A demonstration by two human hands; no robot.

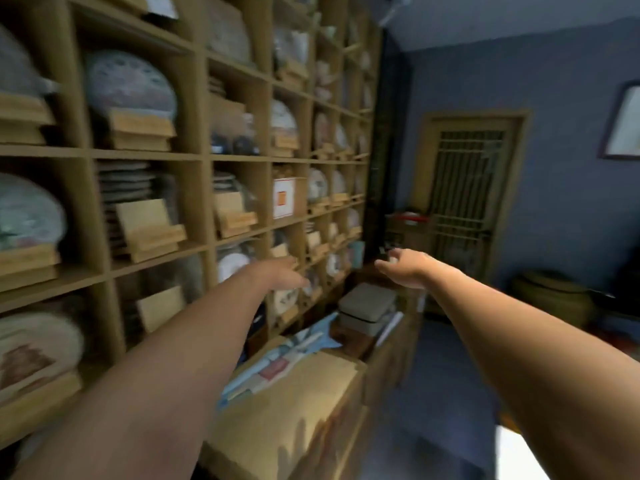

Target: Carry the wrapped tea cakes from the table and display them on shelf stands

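Note:
A tall wooden shelf wall fills the left side. Round wrapped tea cakes stand upright on wooden stands in many compartments, one large cake at upper left, another at the left edge. Some wooden stands hold nothing, such as one in the middle row and one lower down. Both my arms reach forward. My left hand is empty, fingers relaxed, near the lower shelves. My right hand is empty too, fingers spread, out in the air past the shelf end.
A low wooden counter runs below the shelves, with blue printed wrapping paper and a grey box on it. A lattice wooden door is in the blue far wall, a woven basket beside it.

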